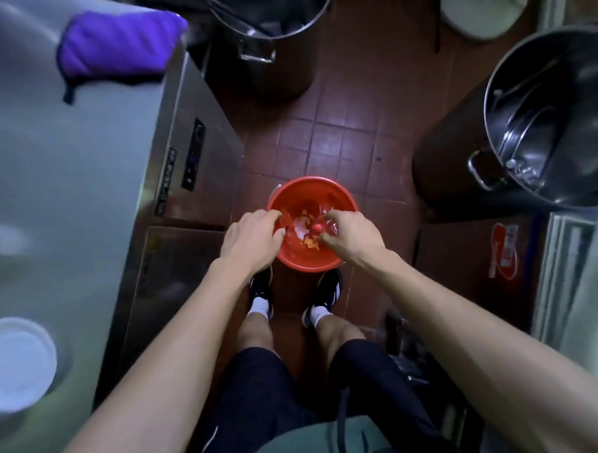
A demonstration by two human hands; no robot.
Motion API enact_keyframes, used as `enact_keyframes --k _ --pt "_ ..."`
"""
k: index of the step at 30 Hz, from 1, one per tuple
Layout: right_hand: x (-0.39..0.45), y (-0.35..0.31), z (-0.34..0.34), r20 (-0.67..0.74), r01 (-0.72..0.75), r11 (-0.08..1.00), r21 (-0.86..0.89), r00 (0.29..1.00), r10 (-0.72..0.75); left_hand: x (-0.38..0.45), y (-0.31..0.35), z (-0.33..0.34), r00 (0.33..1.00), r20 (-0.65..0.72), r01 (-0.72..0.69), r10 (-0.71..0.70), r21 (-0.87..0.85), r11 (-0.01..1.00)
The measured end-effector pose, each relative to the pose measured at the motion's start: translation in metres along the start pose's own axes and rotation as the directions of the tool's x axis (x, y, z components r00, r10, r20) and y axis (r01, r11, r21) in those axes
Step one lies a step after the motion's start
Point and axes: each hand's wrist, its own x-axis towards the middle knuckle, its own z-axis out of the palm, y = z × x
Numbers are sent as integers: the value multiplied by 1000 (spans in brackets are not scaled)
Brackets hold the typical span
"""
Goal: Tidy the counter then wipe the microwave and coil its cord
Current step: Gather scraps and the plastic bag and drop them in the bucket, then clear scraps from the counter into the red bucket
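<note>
A red bucket (pixel 294 260) stands on the tiled floor just ahead of my feet, with orange scraps (pixel 308 241) and something white inside. Both my hands hang over its mouth. My left hand (pixel 253 238) is above the left rim with its fingers curled down; blur hides whether it holds anything. My right hand (pixel 351 237) is above the right rim, and its fingertips pinch a small shiny reddish thing (pixel 320 228) that I cannot make out. The steel counter (pixel 65 175) runs along my left. No microwave or cord is in view.
A purple oven mitt (pixel 118 46) lies on the counter's far end and a white round dish (pixel 19 361) on its near end. One big steel pot (pixel 275 32) stands on the floor ahead and another (pixel 553 119) to the right. Red floor tiles (pixel 335 139) show between them.
</note>
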Motion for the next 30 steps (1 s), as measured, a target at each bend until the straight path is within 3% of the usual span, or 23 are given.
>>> enact_keyframes --k 5,8,14,20,30 --pt "-27 -43 -43 -123 201 975 -91 970 -211 -49 0 -34 987 -144 61 -67 -40 997" --pt "-40 -70 -57 -128 306 929 -208 933 -336 -74 -10 -45 966 -226 109 -126 -84 990" --pt "-74 -127 -65 -115 427 846 -320 868 -482 -139 -40 -56 842 -433 252 -321 -212 944" --pt "-126 -186 -39 -110 560 772 -299 784 -611 -217 -83 -57 745 -519 312 -418 -284 907" --pt "-235 -286 39 -19 739 584 -336 615 -788 -393 -170 -16 646 -567 413 -511 -304 859"
